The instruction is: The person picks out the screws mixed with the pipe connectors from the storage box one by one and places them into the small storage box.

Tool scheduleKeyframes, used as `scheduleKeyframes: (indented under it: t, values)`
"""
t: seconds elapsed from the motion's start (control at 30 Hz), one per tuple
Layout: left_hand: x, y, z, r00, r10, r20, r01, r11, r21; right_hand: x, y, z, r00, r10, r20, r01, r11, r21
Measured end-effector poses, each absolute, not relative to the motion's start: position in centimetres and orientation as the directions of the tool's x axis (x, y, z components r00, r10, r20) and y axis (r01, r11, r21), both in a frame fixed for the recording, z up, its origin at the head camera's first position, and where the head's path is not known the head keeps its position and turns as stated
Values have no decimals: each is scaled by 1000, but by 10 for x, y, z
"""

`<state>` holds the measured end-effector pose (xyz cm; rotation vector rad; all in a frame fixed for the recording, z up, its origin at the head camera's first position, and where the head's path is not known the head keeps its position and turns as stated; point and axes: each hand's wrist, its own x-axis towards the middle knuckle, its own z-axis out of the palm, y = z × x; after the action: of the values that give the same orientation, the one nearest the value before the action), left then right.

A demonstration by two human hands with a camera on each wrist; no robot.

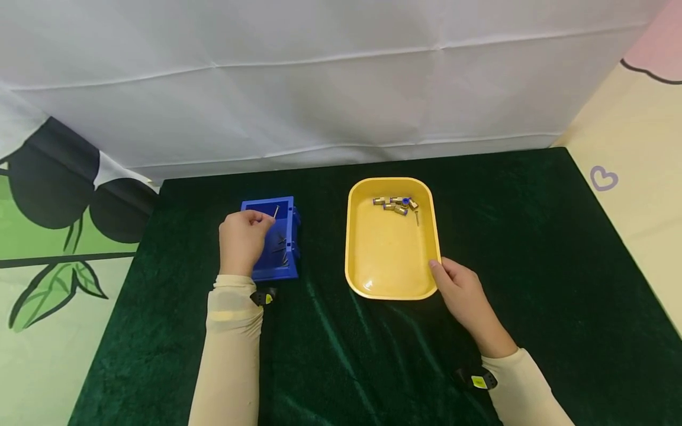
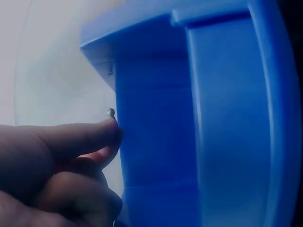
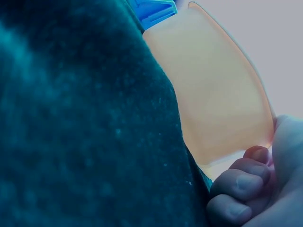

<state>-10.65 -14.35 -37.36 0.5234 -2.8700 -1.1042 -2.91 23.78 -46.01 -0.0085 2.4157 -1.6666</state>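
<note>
My left hand (image 1: 243, 239) pinches a small screw (image 1: 276, 212) between thumb and fingertips, above the blue bin (image 1: 273, 273). In the left wrist view only the screw's head (image 2: 111, 113) shows over the fingers, beside the bin's wall. Several loose screws (image 1: 283, 259) lie inside the bin, partly hidden by the hand. With thumb and curled fingers my right hand (image 1: 465, 293) grips the near right rim of the yellow tray (image 1: 391, 290). Inside the tray, near its far end, are several brass fittings with blue ends (image 1: 401, 209) and one screw (image 1: 417, 218).
Both containers stand on a table under a dark green velvet cloth (image 1: 330, 361), the bin to the left of the tray. A white cloth (image 1: 319, 106) hangs behind the table's far edge.
</note>
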Motion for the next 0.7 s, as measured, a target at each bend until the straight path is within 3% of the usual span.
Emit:
scheduleKeyframes:
  t: [0.37,0.7]
  values:
    - [-107,-136,-374,-970,-228,-88,-221,664,714,-29,236,-458,-979,-123,-162,108,358,-928]
    - [-113,-74,-356,-997,-36,-69,-77,507,859,-29,237,-461,-978,-125,-165,108,369,-923]
